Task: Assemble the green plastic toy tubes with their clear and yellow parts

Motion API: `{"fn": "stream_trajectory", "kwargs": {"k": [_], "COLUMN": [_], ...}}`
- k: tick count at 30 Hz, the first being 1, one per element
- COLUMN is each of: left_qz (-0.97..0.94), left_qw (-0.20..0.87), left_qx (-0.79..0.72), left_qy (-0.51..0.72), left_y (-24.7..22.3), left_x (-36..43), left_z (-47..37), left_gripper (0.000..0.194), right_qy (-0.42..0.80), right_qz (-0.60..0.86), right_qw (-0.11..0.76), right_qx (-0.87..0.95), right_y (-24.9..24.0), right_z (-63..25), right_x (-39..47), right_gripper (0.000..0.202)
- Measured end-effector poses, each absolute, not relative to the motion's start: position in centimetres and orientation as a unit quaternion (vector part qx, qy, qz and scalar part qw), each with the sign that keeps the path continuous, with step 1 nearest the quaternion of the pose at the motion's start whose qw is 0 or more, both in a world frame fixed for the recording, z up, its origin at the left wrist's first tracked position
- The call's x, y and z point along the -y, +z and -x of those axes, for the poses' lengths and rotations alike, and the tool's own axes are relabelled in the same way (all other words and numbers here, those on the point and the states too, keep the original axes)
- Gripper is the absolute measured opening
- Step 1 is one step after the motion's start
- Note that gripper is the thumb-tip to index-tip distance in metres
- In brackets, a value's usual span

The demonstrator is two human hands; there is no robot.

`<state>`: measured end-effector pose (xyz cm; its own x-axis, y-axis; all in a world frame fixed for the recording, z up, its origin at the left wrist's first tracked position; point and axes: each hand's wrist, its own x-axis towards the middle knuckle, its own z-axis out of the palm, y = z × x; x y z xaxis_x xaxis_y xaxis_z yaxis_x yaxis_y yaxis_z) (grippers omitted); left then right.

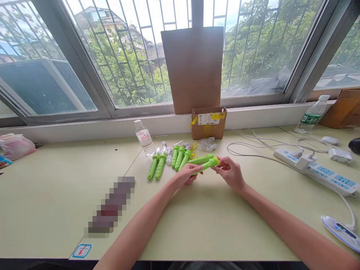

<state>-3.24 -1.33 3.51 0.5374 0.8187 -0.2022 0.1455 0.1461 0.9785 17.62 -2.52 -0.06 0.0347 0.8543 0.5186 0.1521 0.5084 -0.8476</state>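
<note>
My left hand (189, 174) is wrapped round the lower part of a green tube (206, 166), which points up to the right. The fingers of my right hand (230, 172) pinch the yellow ring (216, 160) at the tube's upper end. Just behind it lies another green tube (198, 159). To the left, several more green tubes (160, 166) rest on the table, some with clear parts at their tops. Yellow rings (194, 146) and clear plastic pieces (206, 144) lie behind my hands.
A water bottle (144, 138) and a small cardboard box (208, 125) stand at the back of the table (225, 232). On the right are a power strip (317, 170), cables and a second bottle (311, 115). A blurred dark object (112, 206) lies at left.
</note>
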Motion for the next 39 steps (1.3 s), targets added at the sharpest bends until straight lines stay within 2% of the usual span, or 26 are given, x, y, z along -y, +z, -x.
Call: {"fn": "stream_trajectory", "kwargs": {"k": [12,21,26,39], "left_qz": [-0.621,-0.592,-0.604,-0.629], "left_qw": [0.644,0.635,0.588,0.583], "left_qx": [-0.383,-0.414,-0.439,-0.415], "left_qy": [0.232,0.273,0.310,0.303], "left_y": [3.7,3.9,3.7,2.8], "left_x": [1.4,1.8,2.0,1.5], "left_z": [3.7,2.9,2.6,2.8], "left_gripper": [0.044,0.044,0.046,0.042], "right_qy": [0.277,0.298,0.296,0.313], "right_qz": [0.388,0.389,0.392,0.386], "right_qw": [0.576,0.607,0.612,0.613], "right_qx": [0.664,0.625,0.620,0.615], "right_y": [0.5,-0.2,-0.4,-0.2], "right_z": [-17.5,-17.3,-17.3,-17.3], "right_x": [2.9,2.9,2.8,2.7], "right_gripper": [0.036,0.033,0.036,0.036]}}
